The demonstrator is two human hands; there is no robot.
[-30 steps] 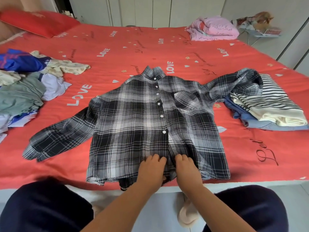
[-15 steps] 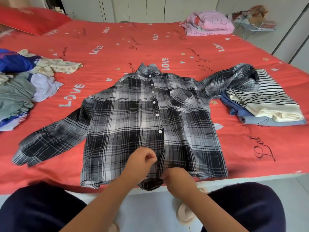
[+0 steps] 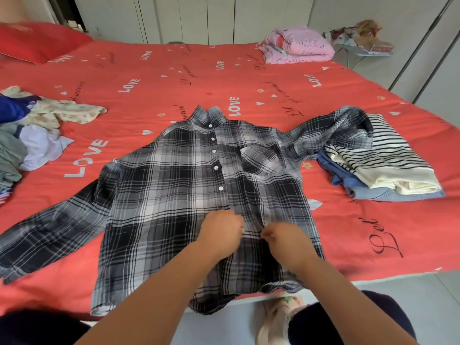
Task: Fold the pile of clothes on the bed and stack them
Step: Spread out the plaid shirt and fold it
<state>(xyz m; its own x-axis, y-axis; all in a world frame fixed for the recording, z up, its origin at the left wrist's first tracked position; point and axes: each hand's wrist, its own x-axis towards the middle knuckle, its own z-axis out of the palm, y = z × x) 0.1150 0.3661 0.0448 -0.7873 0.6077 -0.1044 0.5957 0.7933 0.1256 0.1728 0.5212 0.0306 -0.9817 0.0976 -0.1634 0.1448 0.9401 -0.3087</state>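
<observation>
our left hand (image 3: 221,231) and right hand (image 3: 290,241) pinch the button edge of a plaid shirt (image 3: 169,195) spread flat on the red bed (image 3: 174,78), soft, light cloth we judge best lifted by shoulders or hem.

On the bed (image 3: 189,70) the shirt (image 3: 174,190) lies central — loose pile (image 3: 37,138) to its left, folded stack (image 3: 393,170) right, under one sleeve.

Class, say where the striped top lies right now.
Head view: the striped top lies at the right of the bed, atop folded blue clothes, the plaid shirt's sleeve overlapping its far corner.
</observation>
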